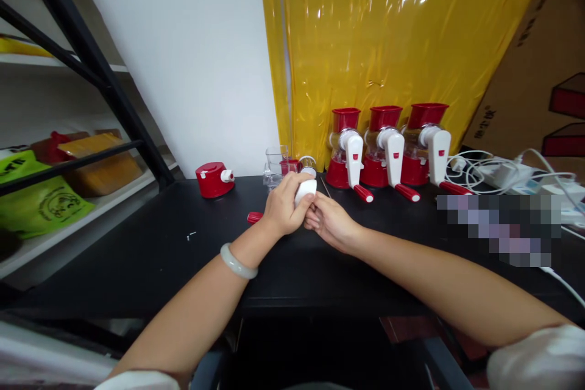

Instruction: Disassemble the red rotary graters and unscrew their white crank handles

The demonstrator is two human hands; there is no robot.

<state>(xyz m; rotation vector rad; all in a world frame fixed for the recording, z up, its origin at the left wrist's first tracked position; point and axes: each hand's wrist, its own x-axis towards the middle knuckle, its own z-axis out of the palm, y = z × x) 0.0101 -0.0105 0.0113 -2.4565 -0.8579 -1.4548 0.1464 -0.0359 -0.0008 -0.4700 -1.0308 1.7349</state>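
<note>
My left hand (286, 204) is closed around a white crank handle (306, 191), whose rounded wide end shows between thumb and fingers. A red grip (255, 217) sticks out behind my left wrist; the hand hides whether it joins the white part. With curled fingers pinched at the lower edge of the white end, my right hand (333, 222) meets my left. Just behind the hands are a clear plastic grater body (275, 164) and a metal grater drum (308, 164). To the left, a red base (214, 180) with a white knob sits on the black table.
Three assembled red and white rotary graters (346, 149) stand in a row at the back right. White cables (470, 173) and power adapters lie at the right, beside a blurred patch. Small white scraps (191, 235) lie at left. A black-framed shelf (91, 207) stands on the left.
</note>
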